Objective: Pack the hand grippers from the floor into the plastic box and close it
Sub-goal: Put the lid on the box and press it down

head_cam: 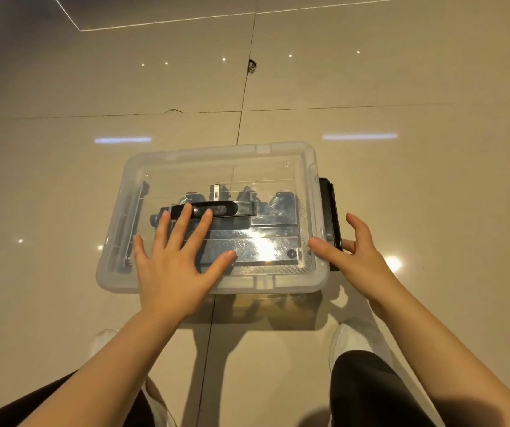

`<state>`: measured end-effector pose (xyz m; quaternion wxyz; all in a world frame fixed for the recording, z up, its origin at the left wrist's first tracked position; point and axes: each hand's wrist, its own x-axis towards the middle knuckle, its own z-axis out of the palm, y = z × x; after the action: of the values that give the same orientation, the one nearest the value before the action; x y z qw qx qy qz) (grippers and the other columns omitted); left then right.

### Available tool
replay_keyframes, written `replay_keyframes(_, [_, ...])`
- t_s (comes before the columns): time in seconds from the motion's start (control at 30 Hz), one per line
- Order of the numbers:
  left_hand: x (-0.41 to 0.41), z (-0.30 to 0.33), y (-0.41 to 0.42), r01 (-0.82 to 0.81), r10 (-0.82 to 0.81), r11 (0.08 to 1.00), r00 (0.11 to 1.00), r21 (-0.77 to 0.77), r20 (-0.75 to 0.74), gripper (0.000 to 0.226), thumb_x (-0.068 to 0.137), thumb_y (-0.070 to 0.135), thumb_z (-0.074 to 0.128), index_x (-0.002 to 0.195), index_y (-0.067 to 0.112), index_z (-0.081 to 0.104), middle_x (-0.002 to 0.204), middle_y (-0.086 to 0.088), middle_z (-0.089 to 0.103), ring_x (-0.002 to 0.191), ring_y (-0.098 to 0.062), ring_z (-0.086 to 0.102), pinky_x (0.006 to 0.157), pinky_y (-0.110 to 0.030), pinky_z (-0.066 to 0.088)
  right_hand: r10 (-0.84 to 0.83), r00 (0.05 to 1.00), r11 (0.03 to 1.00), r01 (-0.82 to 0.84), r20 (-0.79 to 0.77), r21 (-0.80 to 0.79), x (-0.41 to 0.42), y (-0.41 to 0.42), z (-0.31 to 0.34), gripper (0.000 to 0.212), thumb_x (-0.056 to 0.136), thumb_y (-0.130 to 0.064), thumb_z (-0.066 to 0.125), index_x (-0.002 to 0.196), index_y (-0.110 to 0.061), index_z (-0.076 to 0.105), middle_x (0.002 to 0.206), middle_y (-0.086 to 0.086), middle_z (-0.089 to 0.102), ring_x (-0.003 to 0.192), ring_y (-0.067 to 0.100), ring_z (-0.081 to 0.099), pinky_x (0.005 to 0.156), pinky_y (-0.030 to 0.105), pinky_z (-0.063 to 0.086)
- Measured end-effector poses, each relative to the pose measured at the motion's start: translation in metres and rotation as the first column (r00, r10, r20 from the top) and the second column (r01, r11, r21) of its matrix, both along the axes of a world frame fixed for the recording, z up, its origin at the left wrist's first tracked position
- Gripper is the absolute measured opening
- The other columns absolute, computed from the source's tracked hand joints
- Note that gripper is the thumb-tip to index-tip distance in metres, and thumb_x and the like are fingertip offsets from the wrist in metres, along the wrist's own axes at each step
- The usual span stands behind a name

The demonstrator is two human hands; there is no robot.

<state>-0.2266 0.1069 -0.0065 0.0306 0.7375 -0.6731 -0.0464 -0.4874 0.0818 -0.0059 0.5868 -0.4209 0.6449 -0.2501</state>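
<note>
Closing looks like the step in hand: the box [213, 217] sits mid-frame on the floor [62, 186], grippers [247, 208] inside under the lid [216, 155], left hand [173, 266] spread flat on it, right hand [358, 257] open by the black latch [329, 211], which likely needs snapping next; no writing readable.

No text, label, brand, number or sign can be read anywhere in the view. The clear lid of the plastic box [213, 155] bears no legible print, and the dark items seen through it show no lettering that can be made out.
</note>
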Motion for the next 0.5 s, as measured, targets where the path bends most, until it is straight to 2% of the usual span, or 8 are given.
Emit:
replay_keyframes(0.07, [0.0, -0.001, 0.001, 0.002, -0.002, 1.0, 1.0, -0.004, 0.001, 0.079, 0.074, 0.086, 0.003, 0.143, 0.047, 0.012, 0.156, 0.01, 0.016, 0.145, -0.02, 0.009, 0.111, -0.06, 0.008, -0.117, 0.99, 0.993, 0.118, 0.073, -0.019, 0.005, 0.003, -0.001, 0.105, 0.054, -0.056, 0.071, 0.144, -0.038, 0.02, 0.138, 0.005, 0.044, 0.123, 0.019, 0.046, 0.092, 0.03, 0.038])
replay_keyframes(0.13, [0.0, -0.002, 0.0, 0.0, 0.0, 1.0, 1.0, -0.008, 0.0, 0.079, 0.075, 0.085, 0.004, 0.143, 0.046, 0.012, 0.156, 0.01, 0.016, 0.145, -0.02, 0.009, 0.112, -0.06, 0.007, -0.188, 0.982, 0.973, 0.189, 0.017, -0.13, 0.008, 0.006, 0.0, 0.1, 0.059, -0.049, 0.076, 0.143, -0.035, 0.024, 0.128, -0.001, 0.049, 0.116, 0.015, 0.05, 0.095, 0.032, 0.043])
replay_keyframes(0.17, [0.001, -0.002, 0.0, -0.001, 0.001, 1.0, 1.0, -0.01, -0.001, 0.078, 0.075, 0.085, 0.005, 0.143, 0.046, 0.012, 0.156, 0.01, 0.016, 0.145, -0.02, 0.009, 0.112, -0.06, 0.007, -0.191, 0.981, 0.963, 0.181, -0.031, -0.202, 0.01, 0.007, 0.001, 0.096, 0.064, -0.043, 0.078, 0.144, -0.032, 0.025, 0.124, -0.004, 0.051, 0.113, 0.013, 0.051, 0.094, 0.031, 0.044])
replay_keyframes(0.23, [0.001, -0.001, 0.001, 0.0, 0.0, 1.0, 1.0, -0.017, -0.007, 0.077, 0.076, 0.083, 0.007, 0.143, 0.046, 0.014, 0.155, 0.009, 0.018, 0.145, -0.02, 0.01, 0.112, -0.06, 0.007, -0.133, 0.98, 0.943, 0.078, -0.15, -0.325, 0.012, 0.011, 0.004, 0.089, 0.072, -0.033, 0.078, 0.145, -0.027, 0.027, 0.119, -0.009, 0.049, 0.109, 0.006, 0.049, 0.089, 0.019, 0.039])
replay_keyframes(0.3, [0.001, -0.001, 0.001, -0.003, 0.003, 1.0, 1.0, -0.02, -0.003, 0.076, 0.078, 0.081, 0.008, 0.144, 0.045, 0.017, 0.155, 0.008, 0.02, 0.145, -0.021, 0.012, 0.111, -0.06, 0.008, -0.051, 0.972, 0.931, -0.036, -0.227, -0.363, 0.017, 0.015, 0.004, 0.084, 0.076, -0.03, 0.076, 0.145, -0.027, 0.03, 0.121, -0.013, 0.042, 0.107, -0.001, 0.042, 0.082, 0.001, 0.031])
replay_keyframes(0.37, [0.001, -0.001, 0.001, -0.006, 0.006, 1.0, 1.0, -0.022, -0.003, 0.075, 0.078, 0.081, 0.009, 0.144, 0.044, 0.02, 0.155, 0.008, 0.021, 0.144, -0.021, 0.013, 0.111, -0.06, 0.008, -0.044, 0.967, 0.923, -0.056, -0.25, -0.382, 0.019, 0.018, 0.003, 0.079, 0.079, -0.029, 0.073, 0.146, -0.026, 0.03, 0.127, -0.016, 0.036, 0.112, -0.006, 0.036, 0.082, -0.007, 0.025])
replay_keyframes(0.43, [0.0, -0.001, 0.001, -0.005, 0.005, 1.0, 1.0, -0.017, 0.002, 0.076, 0.079, 0.08, 0.01, 0.144, 0.044, 0.021, 0.155, 0.007, 0.022, 0.144, -0.022, 0.014, 0.111, -0.061, 0.009, -0.064, 0.963, 0.909, -0.053, -0.263, -0.413, 0.021, 0.019, 0.001, 0.075, 0.082, -0.026, 0.071, 0.146, -0.023, 0.031, 0.138, -0.016, 0.033, 0.123, -0.005, 0.031, 0.097, -0.002, 0.021])
replay_keyframes(0.5, [0.0, -0.002, 0.001, 0.001, -0.001, 1.0, 1.0, -0.011, 0.005, 0.075, 0.08, 0.08, 0.01, 0.144, 0.043, 0.022, 0.155, 0.006, 0.023, 0.144, -0.023, 0.014, 0.11, -0.062, 0.01, -0.054, 0.954, 0.891, -0.087, -0.295, -0.445, 0.022, 0.019, 0.001, 0.071, 0.085, -0.023, 0.068, 0.146, -0.023, 0.031, 0.148, -0.013, 0.029, 0.134, 0.001, 0.026, 0.112, 0.019, 0.022])
